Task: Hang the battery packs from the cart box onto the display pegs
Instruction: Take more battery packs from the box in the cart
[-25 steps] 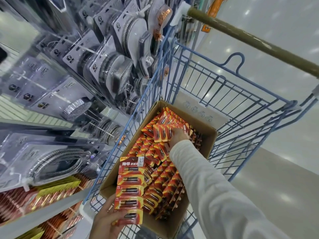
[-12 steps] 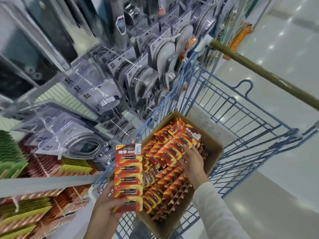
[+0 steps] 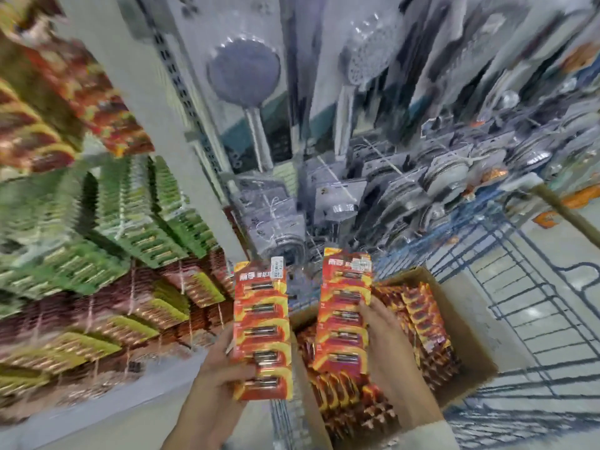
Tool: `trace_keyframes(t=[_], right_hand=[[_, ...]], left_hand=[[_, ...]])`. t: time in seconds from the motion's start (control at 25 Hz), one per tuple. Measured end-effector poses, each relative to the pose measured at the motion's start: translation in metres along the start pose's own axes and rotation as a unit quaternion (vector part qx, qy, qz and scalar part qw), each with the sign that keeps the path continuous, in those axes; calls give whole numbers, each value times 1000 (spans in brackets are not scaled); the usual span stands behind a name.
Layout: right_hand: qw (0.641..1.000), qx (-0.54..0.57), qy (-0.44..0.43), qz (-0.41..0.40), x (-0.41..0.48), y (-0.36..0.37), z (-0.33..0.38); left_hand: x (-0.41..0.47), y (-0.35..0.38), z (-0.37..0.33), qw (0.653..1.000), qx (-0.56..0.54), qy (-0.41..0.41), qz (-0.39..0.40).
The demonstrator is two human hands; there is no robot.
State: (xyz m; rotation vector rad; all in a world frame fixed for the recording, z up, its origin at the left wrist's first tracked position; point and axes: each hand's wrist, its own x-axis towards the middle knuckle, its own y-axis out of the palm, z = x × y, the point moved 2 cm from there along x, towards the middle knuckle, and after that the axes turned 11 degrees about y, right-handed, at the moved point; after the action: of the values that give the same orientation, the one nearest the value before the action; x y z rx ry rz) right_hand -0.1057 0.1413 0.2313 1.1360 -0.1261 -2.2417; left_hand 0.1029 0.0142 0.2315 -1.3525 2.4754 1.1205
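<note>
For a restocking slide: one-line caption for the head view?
Left hand grips one battery strip, right hand a second strip, by the cardboard box in the blue cart.

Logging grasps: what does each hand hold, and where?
Left hand: left battery strip, lower end. Right hand: right battery strip, right edge.

I see two packaged shower heads (image 3: pixel 244 71) hanging high up, with blurred blister packs of coiled hose (image 3: pixel 454 180) below them. A white slotted upright (image 3: pixel 191 102) stands to their left, and glossy pale floor (image 3: pixel 548 251) lies on the right.
</note>
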Motion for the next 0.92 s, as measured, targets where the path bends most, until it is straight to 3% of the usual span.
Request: trace_keyframes(t=[0.12,0.4,0.72,0.92], right_hand=[[998,-39,-9,51,-14,65,-6],[988,-83,-2,133,-38,208,-73],[981,-136,-61,128,-67,353,-122],[977,-140,-76,140,-84,412,-123]], left_hand=[[-22,-40,-40,997,-46,57,-24],[-57,-136,-132,975,0,169,-142],[-98,-243,-235,959,2,229,-168],[-111,-268,-286,946,7,270,-177]])
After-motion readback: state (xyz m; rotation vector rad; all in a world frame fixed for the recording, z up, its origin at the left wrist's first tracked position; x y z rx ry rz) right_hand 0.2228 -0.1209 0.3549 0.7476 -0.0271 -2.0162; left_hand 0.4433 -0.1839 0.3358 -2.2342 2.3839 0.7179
